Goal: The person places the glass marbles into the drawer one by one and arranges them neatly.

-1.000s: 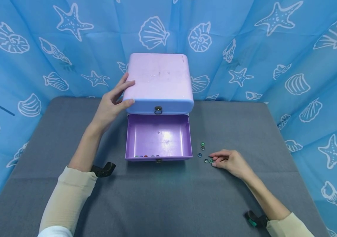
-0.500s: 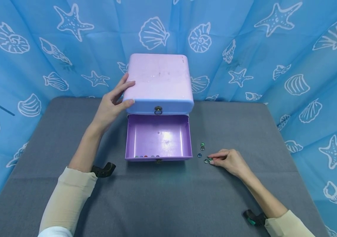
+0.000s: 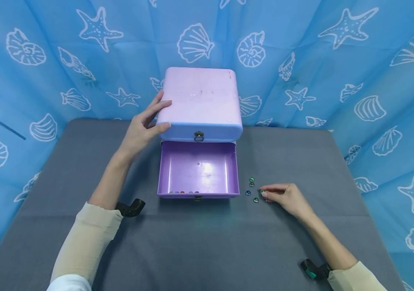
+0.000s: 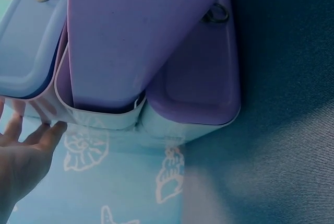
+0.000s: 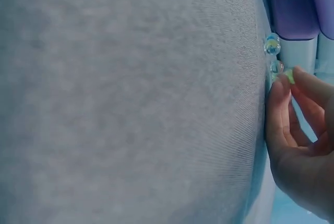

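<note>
A small pink-topped drawer cabinet [image 3: 201, 95] stands at the back of the table, its blue top drawer [image 3: 177, 132] shut. Below it a purple drawer [image 3: 199, 167] is pulled out, with several marbles [image 3: 182, 192] lying along its front wall. My left hand [image 3: 141, 129] rests on the cabinet's upper left side, fingers spread and fairly straight; the left wrist view shows fingertips against the side wall. To the right of the drawer, my right hand [image 3: 288, 198] pinches a green glass marble [image 3: 263, 192] between thumb and index finger. Several loose marbles [image 3: 248, 193] lie just left of those fingertips.
A grey cloth [image 3: 199, 250] covers the table. Behind and beside it hangs a blue curtain [image 3: 127, 48] with white sea shells. In the left wrist view a closed purple bottom drawer [image 4: 198, 72] sits under the pulled-out one.
My right fingers have closed on a green marble and drawn it slightly up from the marble beside it. The left hand stays on the cabinet; the head view has shifted a little.
</note>
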### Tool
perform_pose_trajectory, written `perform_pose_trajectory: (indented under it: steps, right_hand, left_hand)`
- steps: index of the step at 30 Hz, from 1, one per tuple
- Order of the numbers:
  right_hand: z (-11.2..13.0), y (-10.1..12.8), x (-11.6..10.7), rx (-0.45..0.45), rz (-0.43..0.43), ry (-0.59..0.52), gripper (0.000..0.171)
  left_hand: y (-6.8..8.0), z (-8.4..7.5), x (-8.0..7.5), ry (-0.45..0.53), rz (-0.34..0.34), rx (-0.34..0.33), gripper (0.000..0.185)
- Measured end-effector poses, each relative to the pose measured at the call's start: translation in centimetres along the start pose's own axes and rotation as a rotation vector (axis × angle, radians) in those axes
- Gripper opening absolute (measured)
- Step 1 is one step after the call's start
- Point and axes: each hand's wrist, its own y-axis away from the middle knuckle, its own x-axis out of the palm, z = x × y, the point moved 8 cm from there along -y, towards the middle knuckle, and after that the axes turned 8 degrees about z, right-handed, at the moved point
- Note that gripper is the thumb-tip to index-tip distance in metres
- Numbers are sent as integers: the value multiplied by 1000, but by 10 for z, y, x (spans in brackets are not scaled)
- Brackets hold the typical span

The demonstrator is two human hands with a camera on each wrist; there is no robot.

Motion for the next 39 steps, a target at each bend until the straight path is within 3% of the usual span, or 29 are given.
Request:
perform_pose_trajectory:
  steps: [10, 17, 30, 39]
  right_hand:
    - [31, -3, -16, -159, -98, -8, 29]
    - [55, -2, -18, -212, -131, 20, 28]
    - [98, -8, -3, -269, -67, -47, 25]
    - [129, -20, 10, -356, -37, -45, 24]
  left_hand:
    - [-2, 1, 1, -6, -3, 10, 56]
    - [0, 0, -1, 1, -7, 13, 56]
    - [2, 3, 0, 13, -3, -2, 56]
    - [1, 2, 0, -8, 1, -6, 56]
